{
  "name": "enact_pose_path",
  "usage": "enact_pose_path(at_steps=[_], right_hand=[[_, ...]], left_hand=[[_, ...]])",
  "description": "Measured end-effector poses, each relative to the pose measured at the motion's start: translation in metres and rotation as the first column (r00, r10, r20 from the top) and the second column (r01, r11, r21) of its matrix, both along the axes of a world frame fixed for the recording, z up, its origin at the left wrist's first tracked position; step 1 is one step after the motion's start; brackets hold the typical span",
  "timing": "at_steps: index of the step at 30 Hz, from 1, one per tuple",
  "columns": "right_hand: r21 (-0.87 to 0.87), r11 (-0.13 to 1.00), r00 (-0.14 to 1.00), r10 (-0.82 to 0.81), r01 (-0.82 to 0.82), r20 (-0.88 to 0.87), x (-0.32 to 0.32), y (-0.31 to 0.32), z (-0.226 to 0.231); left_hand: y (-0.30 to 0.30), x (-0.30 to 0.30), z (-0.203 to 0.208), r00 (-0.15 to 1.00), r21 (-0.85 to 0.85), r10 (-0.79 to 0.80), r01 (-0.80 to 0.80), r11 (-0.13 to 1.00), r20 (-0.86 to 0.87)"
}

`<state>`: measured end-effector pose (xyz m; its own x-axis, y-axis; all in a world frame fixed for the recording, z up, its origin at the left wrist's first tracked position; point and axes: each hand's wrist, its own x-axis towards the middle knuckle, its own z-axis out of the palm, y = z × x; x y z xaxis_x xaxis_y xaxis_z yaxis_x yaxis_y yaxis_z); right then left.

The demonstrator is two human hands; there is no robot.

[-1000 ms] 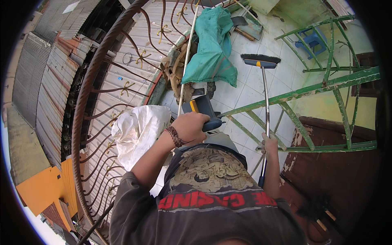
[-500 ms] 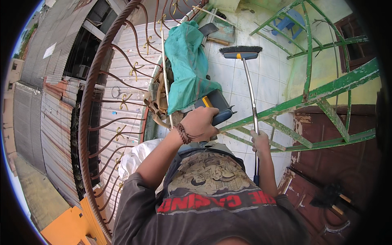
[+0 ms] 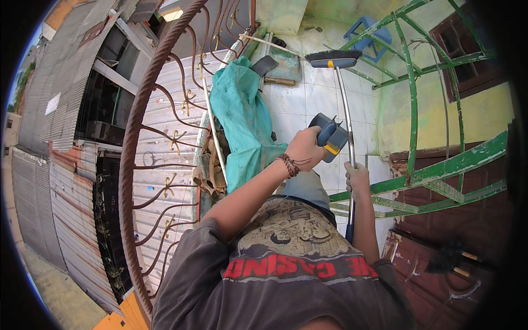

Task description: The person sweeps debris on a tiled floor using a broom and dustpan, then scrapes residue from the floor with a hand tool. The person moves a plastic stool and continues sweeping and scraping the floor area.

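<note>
In my left hand (image 3: 305,149) I grip a dark blue and grey dustpan (image 3: 336,136) with a row of yellow comb teeth. My fingers close round its handle, and it is raised in front of my body, just left of the broom's pole. My right hand (image 3: 357,180) wraps round the silver pole of a broom (image 3: 346,104). The broom's wide head, with dark bristles and a yellow middle, points away from me over the tiles. Whether the bristles touch the floor I cannot tell.
A teal sack (image 3: 239,121) lies along the left beside a curved rusty railing (image 3: 127,181). On the right, a green metal ladder-like frame (image 3: 440,168) crosses near the broom. White floor tiles (image 3: 316,99) run ahead; a blue plastic stool (image 3: 367,38) stands at the far right.
My left hand has swung the dustpan to the right, closer to the broom's pole, and turned it. My right hand and the broom have shifted slightly right and farther up in the view, which has also moved.
</note>
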<state>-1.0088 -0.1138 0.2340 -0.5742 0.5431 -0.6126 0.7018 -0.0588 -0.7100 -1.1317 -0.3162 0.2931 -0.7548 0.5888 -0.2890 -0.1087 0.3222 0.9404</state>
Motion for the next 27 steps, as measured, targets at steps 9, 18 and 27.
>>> enact_pose_path(at_steps=[9, 18, 27], right_hand=[[-0.341, 0.929, 0.987, -0.111, 0.146, 0.118, -0.160, 0.074, -0.112], [-0.572, 0.573, 0.806, -0.341, 0.587, 0.485, -0.278, 0.214, -0.242], [-0.700, 0.436, 0.800, -0.499, 0.565, 0.334, -0.380, 0.315, -0.241]], left_hand=[[0.059, -0.095, -0.105, 0.989, -0.094, 0.018, -0.032, 0.995, -0.144], [0.148, -0.268, -0.136, 0.940, -0.194, -0.290, 0.255, 0.947, -0.181], [0.261, -0.401, -0.141, 0.822, -0.412, -0.559, 0.474, 0.779, -0.111]])
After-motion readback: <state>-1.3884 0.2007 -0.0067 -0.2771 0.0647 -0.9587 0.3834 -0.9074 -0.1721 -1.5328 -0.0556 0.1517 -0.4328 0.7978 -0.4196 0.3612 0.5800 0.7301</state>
